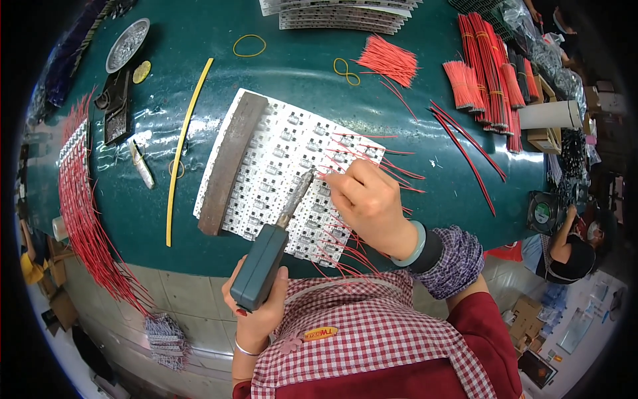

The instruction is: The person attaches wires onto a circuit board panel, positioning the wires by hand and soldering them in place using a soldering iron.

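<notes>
A white circuit board panel (274,143), set with rows of small dark and silver parts, lies tilted on the table. A brown metal bar (232,163) rests along its left side. My left hand (271,311) is closed round the green body of a soldering gun (260,266), whose tip meets the panel near my right fingertips. My right hand (369,203) pinches a thin red wire (323,175) at that spot; most of the wire is hidden by the fingers. Several red wires (399,152) stick out from the panel's right and lower edges.
Red wire bundles (388,60) lie at the back right, loose red wires (465,156) nearer. Stacked panels (345,14) stand at the back. To the left are a yellow strip (189,146), a knife (141,165), a metal bowl (128,45) and wired boards (74,159). A co-worker (571,249) sits far right.
</notes>
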Demonstrator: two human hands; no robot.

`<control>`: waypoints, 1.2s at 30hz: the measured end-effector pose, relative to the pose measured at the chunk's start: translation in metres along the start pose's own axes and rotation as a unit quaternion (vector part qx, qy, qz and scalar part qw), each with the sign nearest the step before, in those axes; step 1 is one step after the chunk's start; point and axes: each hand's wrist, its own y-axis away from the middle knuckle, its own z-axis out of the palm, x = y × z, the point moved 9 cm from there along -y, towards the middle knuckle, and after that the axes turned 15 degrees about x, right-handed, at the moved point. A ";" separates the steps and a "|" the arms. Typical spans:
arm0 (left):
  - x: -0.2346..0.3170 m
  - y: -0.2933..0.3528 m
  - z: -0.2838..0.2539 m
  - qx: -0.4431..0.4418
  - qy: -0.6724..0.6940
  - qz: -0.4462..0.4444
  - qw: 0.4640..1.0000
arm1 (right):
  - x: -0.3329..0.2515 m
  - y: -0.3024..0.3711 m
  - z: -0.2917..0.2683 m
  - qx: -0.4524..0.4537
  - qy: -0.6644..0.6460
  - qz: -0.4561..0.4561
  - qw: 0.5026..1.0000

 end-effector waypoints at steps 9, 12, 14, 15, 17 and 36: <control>-0.004 0.001 -0.003 0.010 0.004 -0.012 1.000 | -0.004 0.001 -0.001 0.005 0.022 -0.010 1.000; -0.005 0.001 -0.001 0.007 0.010 -0.022 1.000 | -0.006 0.002 0.000 0.004 0.033 -0.022 0.999; -0.004 0.000 0.000 0.004 0.011 -0.020 1.000 | -0.007 0.003 0.000 0.006 0.036 -0.027 0.999; -0.003 0.000 0.000 0.002 0.011 -0.023 1.000 | -0.008 0.003 0.000 0.007 0.038 -0.031 0.999; -0.003 0.000 -0.001 0.001 0.011 -0.027 1.000 | -0.010 0.003 0.002 0.005 0.040 -0.042 0.998; -0.003 0.002 -0.002 -0.010 -0.027 0.017 0.999 | -0.016 0.008 0.005 -0.007 0.065 -0.083 0.994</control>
